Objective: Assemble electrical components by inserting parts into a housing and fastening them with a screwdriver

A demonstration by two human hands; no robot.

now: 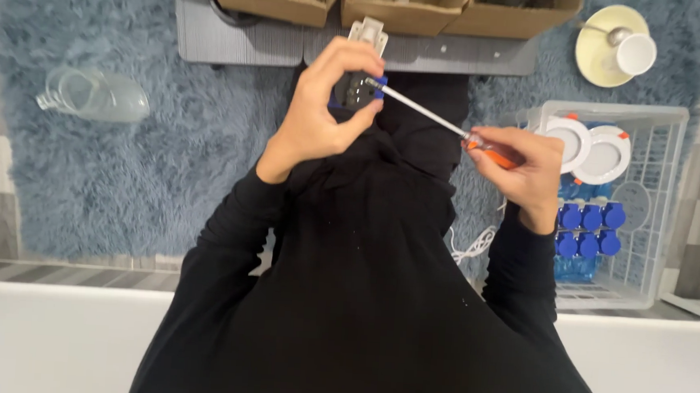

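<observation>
Above the shaggy blue-grey rug [108, 174], over the lap of the person in black, the left hand [318, 118] holds up a small dark socket block with blue edges [355, 92], its fingers [357, 55] wrapped over the top and the thumb pressed in from below, so the block is clamped firmly. The right hand [522, 171] has its fingers closed around the orange handle of a long, thin-shafted screwdriver [428, 116], whose tip meets the block near its blue corner. To my eye the work is a screw on that block, and doing it well means keeping the shaft in line with the screw, not slanted, pressing gently along it while turning from the wrist, and letting the left hand brace the block so it cannot twist. A slip of the tip toward the left thumb looks like the main risk. Off to the right stands a white wire basket [660, 159] with round white light fittings [588, 150] and a row of blue caps [591, 227]; a clear glass jug [97, 96] lies on the rug to the left, and brown cardboard boxes [394, 1] sit on a grey board at the top.
</observation>
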